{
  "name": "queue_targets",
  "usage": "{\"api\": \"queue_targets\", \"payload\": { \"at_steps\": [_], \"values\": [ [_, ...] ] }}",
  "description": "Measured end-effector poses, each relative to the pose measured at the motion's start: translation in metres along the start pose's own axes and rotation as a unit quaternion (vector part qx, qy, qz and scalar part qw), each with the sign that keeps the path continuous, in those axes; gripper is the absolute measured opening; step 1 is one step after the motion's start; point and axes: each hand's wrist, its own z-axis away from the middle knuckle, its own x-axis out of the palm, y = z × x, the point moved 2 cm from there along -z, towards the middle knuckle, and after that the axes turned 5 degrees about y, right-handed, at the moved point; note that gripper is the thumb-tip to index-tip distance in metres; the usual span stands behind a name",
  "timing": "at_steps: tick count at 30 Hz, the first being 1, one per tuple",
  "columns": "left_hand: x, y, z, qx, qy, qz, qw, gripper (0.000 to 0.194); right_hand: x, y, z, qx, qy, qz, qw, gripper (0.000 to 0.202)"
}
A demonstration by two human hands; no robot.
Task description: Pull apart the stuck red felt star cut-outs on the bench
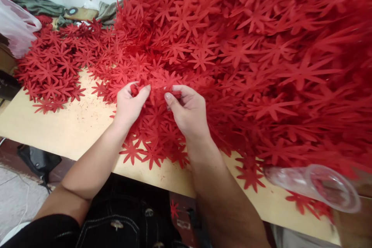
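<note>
Both of my hands are raised over a heap of red flower-shaped cutouts (200, 60) with long narrow petals. My left hand (131, 100) is closed, thumb against fingers, on a red flower cutout (143, 84). Close beside it on the right, my right hand (188, 108) pinches red petals (176, 93) between thumb and fingers. Whether both hands grip the same cutout or a small stack is hard to make out against the red behind. More cutouts (154, 153) lie on the table just below my hands.
A smaller pile of red cutouts (49, 69) lies at the left of the pale table (69, 128). A clear plastic cup (331, 188) lies on its side at the right front. A white plastic bag (17, 27) is at the far left, and a black bag (37, 161) sits below the table edge.
</note>
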Motion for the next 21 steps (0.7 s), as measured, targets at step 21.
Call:
{"api": "queue_targets", "payload": {
  "at_steps": [21],
  "values": [
    [0.001, 0.000, 0.002, 0.072, -0.084, -0.026, 0.993, 0.034, -0.009, 0.010, -0.009, 0.040, 0.075, -0.094, 0.992, 0.034]
  ]
}}
